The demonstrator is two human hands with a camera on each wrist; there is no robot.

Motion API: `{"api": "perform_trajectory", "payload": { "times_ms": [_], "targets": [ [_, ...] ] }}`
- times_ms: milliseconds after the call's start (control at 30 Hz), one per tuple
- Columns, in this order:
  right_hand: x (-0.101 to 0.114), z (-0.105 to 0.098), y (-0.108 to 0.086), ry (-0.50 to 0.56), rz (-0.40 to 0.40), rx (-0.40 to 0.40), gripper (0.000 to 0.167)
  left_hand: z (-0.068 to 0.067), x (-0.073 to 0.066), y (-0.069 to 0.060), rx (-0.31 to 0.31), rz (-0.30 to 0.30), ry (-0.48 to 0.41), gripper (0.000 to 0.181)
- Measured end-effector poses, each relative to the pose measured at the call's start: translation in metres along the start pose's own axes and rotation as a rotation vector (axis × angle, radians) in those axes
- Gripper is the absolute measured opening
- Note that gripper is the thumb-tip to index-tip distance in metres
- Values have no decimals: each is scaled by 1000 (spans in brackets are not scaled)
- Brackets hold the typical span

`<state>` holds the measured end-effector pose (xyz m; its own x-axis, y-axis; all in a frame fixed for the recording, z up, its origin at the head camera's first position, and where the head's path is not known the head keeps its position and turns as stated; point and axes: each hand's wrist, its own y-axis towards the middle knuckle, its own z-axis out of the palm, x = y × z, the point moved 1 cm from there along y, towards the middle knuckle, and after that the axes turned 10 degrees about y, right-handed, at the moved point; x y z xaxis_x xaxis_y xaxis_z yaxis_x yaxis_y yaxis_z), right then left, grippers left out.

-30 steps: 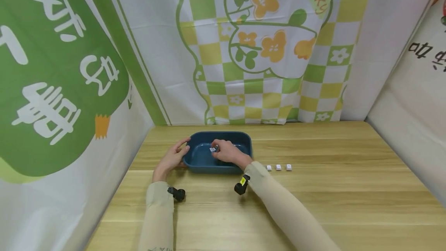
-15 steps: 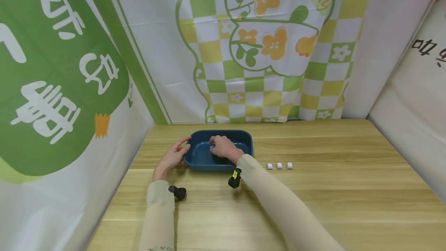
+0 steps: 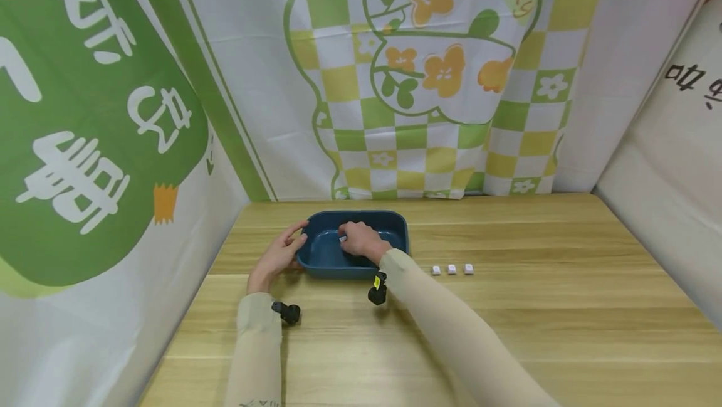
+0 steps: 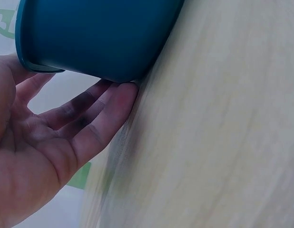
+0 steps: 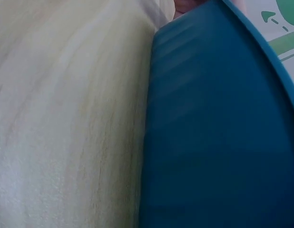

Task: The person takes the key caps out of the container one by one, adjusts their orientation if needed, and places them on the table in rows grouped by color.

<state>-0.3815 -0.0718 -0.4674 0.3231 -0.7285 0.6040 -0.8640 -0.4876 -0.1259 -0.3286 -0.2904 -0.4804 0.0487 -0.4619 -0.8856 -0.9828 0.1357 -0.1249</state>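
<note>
Basin (image 3: 333, 274): was dark blue.
Small blocks (image 3: 452, 269) right of basin: were white.
Table (image 3: 575, 313) under basin: was light brown with wood grain.
Cloth (image 3: 412, 137) behind basin: had green, white and yellow checks, orange flowers.

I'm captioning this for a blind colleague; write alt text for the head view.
A person's right hand holds a small white piece inside a dark blue, rounded rectangular tub, while the left hand grips the tub's left end. Three small white blocky pieces sit in a row to the tub's right on a light wooden table.
</note>
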Motion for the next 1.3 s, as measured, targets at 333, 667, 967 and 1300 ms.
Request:
{"api": "perform_trajectory", "payload": {
  "times_ms": [333,667,967,1300],
  "targets": [
    [-1,-1,0,-46,1,-12,29,0,1,1,3,4,-4,53],
    [-3,-8,-2,25,-23,-38,20,1,0,3,-2,2,-12,53],
    [-6,-11,-5,18,-43,-59,19,-2,-21,-12,32,-11,-33,52],
    [-9,-23,-16,88,-86,-135,18,-1,-18,-8,36,-20,-42,52]
  ]
}}
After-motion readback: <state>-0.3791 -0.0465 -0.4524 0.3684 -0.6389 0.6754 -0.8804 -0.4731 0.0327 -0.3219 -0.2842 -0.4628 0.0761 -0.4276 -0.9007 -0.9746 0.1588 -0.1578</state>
